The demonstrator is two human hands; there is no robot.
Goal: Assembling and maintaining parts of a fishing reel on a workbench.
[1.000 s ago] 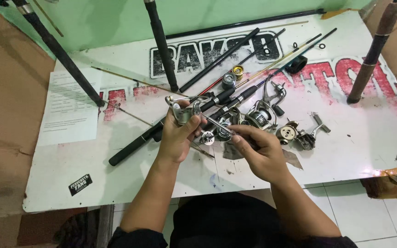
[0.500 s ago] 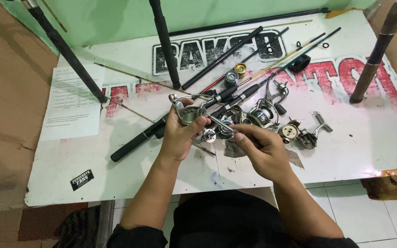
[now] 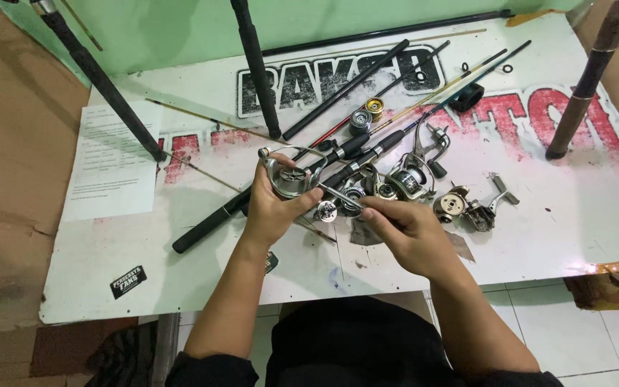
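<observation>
Little has moved: left hand still grips reel, right hand seemingly its shaft.

A: Quick count, pls. Hands?
B: Two: left hand and right hand, both the wearer's.
A: Reels?
B: One silver spinning reel body in the left hand at approx 10 o'clock from table centre. Two more whole reels on the table: one at centre, one w/ folded handle at 3 o'clock.
A: Loose spools?
B: Two at 12 o'clock: a grey spool and a gold spool. Smaller parts by the hands are too jumbled to count.
A: Paper?
B: One printed sheet at 9 o'clock, plus one black sticker at 8 o'clock.
A: Upright rod handles?
B: Three dark ones along the top, plus one brown one at 2 o'clock.
</observation>
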